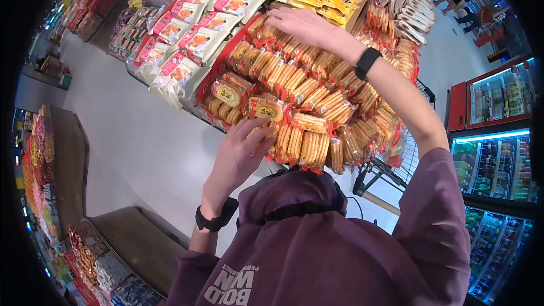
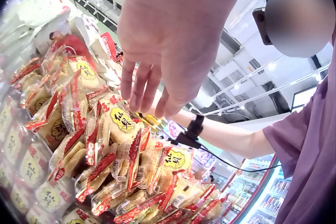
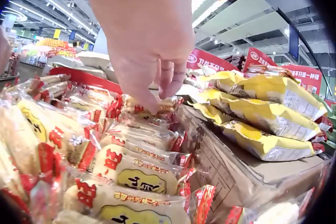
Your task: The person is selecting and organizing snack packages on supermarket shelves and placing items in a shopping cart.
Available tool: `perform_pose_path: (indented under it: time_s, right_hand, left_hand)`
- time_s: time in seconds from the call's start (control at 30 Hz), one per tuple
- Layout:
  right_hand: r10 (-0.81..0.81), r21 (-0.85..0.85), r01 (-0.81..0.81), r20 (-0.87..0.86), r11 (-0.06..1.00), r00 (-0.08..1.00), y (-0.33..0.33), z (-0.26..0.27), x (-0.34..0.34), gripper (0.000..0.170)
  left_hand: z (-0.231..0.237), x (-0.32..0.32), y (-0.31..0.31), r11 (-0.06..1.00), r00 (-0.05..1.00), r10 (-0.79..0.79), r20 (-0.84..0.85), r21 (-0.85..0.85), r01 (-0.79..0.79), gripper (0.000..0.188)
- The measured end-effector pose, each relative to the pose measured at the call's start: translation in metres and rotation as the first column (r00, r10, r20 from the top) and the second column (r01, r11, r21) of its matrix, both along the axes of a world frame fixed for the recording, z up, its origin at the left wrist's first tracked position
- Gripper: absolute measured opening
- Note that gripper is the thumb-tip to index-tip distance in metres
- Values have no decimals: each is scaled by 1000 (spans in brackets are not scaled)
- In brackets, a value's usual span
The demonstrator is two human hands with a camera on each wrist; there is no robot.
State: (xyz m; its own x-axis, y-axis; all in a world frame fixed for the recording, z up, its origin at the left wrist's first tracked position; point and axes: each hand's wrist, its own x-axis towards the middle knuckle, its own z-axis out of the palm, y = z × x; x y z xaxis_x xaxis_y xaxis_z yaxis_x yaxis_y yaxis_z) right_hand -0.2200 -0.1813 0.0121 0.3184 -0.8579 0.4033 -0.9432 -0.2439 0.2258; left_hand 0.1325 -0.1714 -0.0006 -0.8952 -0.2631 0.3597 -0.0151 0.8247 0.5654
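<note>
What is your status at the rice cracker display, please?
Left hand empty, at the near side; right hand at the far edge, grip unclear. Rice cracker packets heaped between them. No visible obstruction.

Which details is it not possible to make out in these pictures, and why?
- Whether the right hand touches a pack, right wrist view: the thumb and palm hide most of the fingers.
- The lower cracker packs, head view: covered by those on top.
- Labels on the fridge goods, head view: too small.
- Small print on the yellow bags, right wrist view: too small and blurred.
</note>
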Motion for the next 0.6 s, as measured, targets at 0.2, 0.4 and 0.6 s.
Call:
perform_pose_path:
  time_s: [0.2, 0.4, 0.6]
  right_hand:
    - [-173, 239, 177, -39, 955, 984, -8, 13, 12, 43]
    - [-203, 128, 163, 445, 978, 872, 76, 65, 46, 37]
    - [-509, 529, 211, 514, 822, 691, 180, 89, 69, 35]
  left_hand:
    - [1, 11, 0, 999, 999, 47, -18, 12, -47, 24]
    - [6, -1, 8, 999, 999, 23, -23, 27, -22, 28]
    - [12, -43, 36, 990, 994, -108, -14, -90, 106, 37]
